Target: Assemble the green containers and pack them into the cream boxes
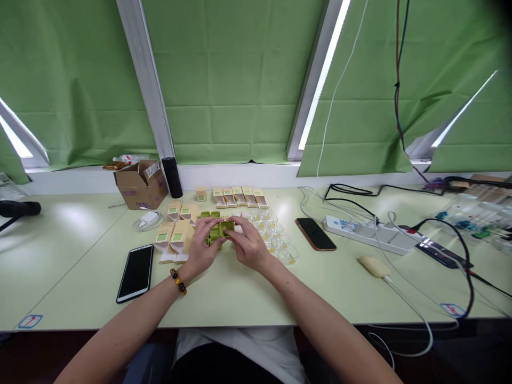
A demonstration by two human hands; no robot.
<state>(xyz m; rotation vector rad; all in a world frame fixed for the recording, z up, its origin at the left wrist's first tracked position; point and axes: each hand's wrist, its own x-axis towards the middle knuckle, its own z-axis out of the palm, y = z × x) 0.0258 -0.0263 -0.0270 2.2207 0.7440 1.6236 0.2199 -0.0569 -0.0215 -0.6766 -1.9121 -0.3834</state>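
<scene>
Green blinds (236,80) hang across the top of the frame, behind a pale table (248,312). At the centre of the frame, the left hand (204,248) and right hand (250,248) grasp a small green case (226,228) between their fingertips; it looks like one piece, though the fingers hide part of it. More green cases (210,214) lie just beyond. Open cartons (182,237) stand left of the hands, with a row of others (239,197) farther back and clear cups (280,240) crowded to the right. A slack pinch could let the case slip and knock the items beneath, and a sideways swing of the right wrist could scatter the clear cups. Pressing too hard might crack thin plastic. The cartons carry green square labels, the brown box (140,186) at left has purple print, and a sticker (30,321) marks the table's lower left; no wording or brand is legible.
</scene>
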